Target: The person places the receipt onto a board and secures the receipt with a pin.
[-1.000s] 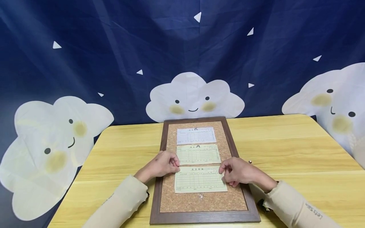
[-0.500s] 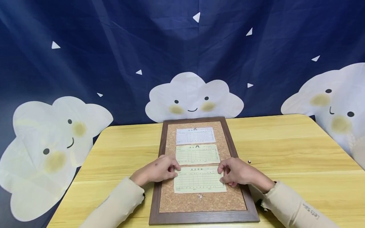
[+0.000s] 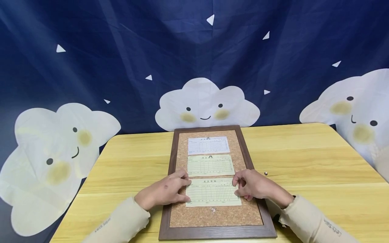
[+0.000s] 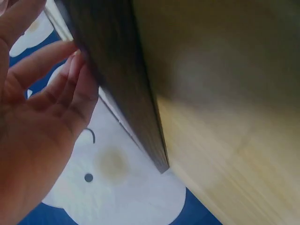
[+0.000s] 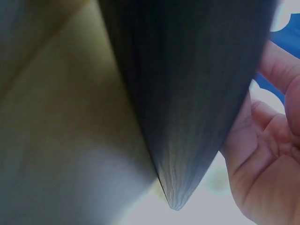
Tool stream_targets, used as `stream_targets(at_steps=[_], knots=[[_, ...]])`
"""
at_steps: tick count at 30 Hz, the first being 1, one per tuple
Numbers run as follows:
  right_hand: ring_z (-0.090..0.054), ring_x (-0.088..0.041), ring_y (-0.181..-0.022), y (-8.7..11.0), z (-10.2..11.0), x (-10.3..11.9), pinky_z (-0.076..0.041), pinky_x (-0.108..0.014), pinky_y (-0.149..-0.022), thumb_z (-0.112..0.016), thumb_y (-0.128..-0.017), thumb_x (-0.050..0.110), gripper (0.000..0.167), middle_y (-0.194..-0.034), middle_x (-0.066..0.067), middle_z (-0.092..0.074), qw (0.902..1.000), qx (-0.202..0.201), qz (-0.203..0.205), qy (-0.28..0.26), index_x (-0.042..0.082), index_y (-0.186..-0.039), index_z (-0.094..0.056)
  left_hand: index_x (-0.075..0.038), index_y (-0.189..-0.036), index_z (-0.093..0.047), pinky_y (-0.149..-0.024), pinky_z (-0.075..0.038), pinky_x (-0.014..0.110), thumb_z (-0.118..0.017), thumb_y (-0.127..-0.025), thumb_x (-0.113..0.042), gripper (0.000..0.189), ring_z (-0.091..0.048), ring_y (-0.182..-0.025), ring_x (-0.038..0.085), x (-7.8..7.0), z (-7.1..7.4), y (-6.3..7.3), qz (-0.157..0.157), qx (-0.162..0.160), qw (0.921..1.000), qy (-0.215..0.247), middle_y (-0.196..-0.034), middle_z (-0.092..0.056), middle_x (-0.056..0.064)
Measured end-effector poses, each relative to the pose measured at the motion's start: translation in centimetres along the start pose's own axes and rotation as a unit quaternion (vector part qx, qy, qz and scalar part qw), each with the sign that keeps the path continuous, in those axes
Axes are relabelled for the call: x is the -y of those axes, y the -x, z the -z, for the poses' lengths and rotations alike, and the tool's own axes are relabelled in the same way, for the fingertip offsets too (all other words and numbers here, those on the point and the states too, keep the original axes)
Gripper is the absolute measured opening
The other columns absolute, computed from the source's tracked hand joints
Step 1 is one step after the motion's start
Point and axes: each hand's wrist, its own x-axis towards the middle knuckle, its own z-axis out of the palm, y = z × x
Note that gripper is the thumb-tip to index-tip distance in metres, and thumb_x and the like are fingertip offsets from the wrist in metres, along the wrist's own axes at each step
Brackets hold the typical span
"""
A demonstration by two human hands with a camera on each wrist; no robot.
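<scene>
A yellow-green form slip (image 3: 213,194) lies on the cork board (image 3: 215,219), below a similar slip (image 3: 210,166) and a white slip (image 3: 208,145). My left hand (image 3: 165,189) touches the lowest slip's left edge, thumb at the lower part and fingertips near the upper corner. On the opposite edge my right hand (image 3: 254,184) rests bent index finger and thumb, their tips apart. Pushpins (image 3: 210,156) sit at the top of the two upper slips. In both wrist views the dark frame hides the slips and some fingertips.
The brown wooden frame (image 3: 217,232) surrounds the cork on a light wooden table (image 3: 304,158). Small clear pins (image 3: 213,210) show below the lowest slip. A small shiny tack (image 3: 265,173) lies right of the board. A blue cloud-print curtain (image 3: 212,50) hangs behind.
My left hand's thumb has slid down the lowest slip's left edge, spreading away from the index finger. My right hand and the slips stay about where they were.
</scene>
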Motion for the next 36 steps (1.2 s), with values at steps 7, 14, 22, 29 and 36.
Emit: stream_targets(at_steps=[7, 14, 22, 29, 36], knots=[[-0.052, -0.013, -0.046, 0.0, -0.1, 0.1, -0.05, -0.03, -0.042, -0.075, -0.085, -0.003, 0.017, -0.065, -0.004, -0.054, 0.9994, 0.0, 0.008, 0.033, 0.004, -0.094, -0.061, -0.002, -0.109, -0.073, -0.08, -0.049, 0.025, -0.082, -0.084, -0.035, 0.043, -0.049, -0.089, 0.011, -0.3, -0.2, 0.1, 0.005, -0.017, 0.9996, -0.021, -0.105, -0.051, 0.001], [-0.052, -0.013, -0.046, 0.1, -0.4, 0.1, -0.05, -0.031, -0.042, -0.075, -0.086, -0.002, 0.018, -0.066, -0.005, -0.055, 0.9992, -0.004, 0.012, 0.039, 0.004, -0.097, -0.062, 0.005, -0.121, -0.069, -0.076, -0.047, 0.023, -0.082, -0.084, -0.032, 0.054, -0.043, -0.088, 0.011, -0.4, -0.5, 0.7, 0.019, -0.024, 0.9995, 0.001, -0.105, -0.047, 0.002], [-0.053, -0.013, -0.045, 0.2, 0.2, -0.2, -0.051, -0.031, -0.043, -0.074, -0.086, -0.002, 0.016, -0.066, -0.004, -0.054, 0.9988, -0.008, 0.016, 0.045, 0.005, -0.095, -0.063, 0.005, -0.123, -0.068, -0.084, -0.049, 0.027, -0.083, -0.082, -0.031, 0.056, -0.047, -0.093, 0.012, -0.2, -0.7, 0.4, 0.04, -0.033, 0.998, 0.036, -0.109, -0.049, 0.003], [-0.054, -0.013, -0.044, 0.4, 0.5, -0.3, -0.05, -0.031, -0.042, -0.073, -0.087, 0.0, 0.015, -0.065, -0.002, -0.053, 0.9977, -0.007, 0.033, 0.058, 0.005, -0.097, -0.064, 0.004, -0.123, -0.069, -0.085, -0.05, 0.03, -0.084, -0.081, -0.032, 0.058, -0.049, -0.094, 0.012, 0.0, -0.9, 0.3, 0.047, -0.037, 0.9973, 0.042, -0.11, -0.05, 0.003], [-0.054, -0.014, -0.046, 0.6, 0.8, -0.3, -0.051, -0.031, -0.042, -0.074, -0.089, 0.005, 0.015, -0.064, -0.002, -0.054, 0.9985, 0.003, 0.039, 0.04, 0.004, -0.101, -0.064, 0.003, -0.124, -0.068, -0.084, -0.05, 0.03, -0.084, -0.081, -0.034, 0.059, -0.049, -0.092, 0.01, 0.0, -0.9, 0.4, 0.056, -0.037, 0.9967, 0.046, -0.109, -0.049, 0.001]])
